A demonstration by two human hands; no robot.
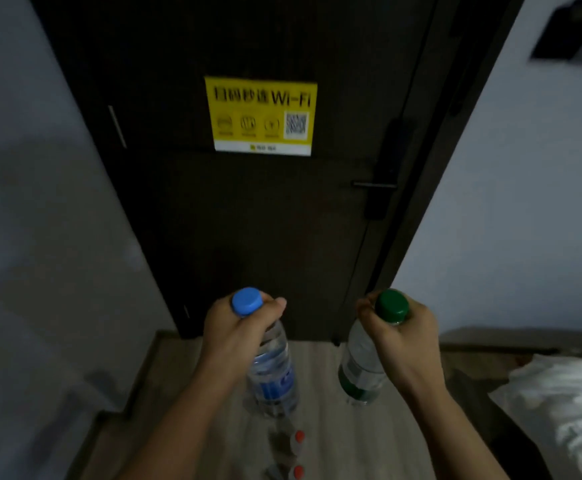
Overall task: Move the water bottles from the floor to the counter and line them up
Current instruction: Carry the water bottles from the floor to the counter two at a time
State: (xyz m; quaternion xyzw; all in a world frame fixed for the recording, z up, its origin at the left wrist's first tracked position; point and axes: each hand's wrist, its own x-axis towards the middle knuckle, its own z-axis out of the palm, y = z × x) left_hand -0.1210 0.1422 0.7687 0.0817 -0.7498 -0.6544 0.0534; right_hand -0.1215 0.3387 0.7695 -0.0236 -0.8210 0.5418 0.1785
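Note:
My left hand (232,336) grips the neck of a clear water bottle with a blue cap and blue label (272,372), held upright above the wooden floor (320,441). My right hand (398,336) grips the neck of a clear bottle with a green cap and green label (360,372), also off the floor. Below, between my arms, two small bottles with red caps (296,452) stand on the floor, blurred. No counter is in view.
A dark door (248,220) with a yellow Wi-Fi sign (261,116) and a handle (374,184) faces me. Pale walls flank it. A bed with white bedding (566,403) lies at the lower right.

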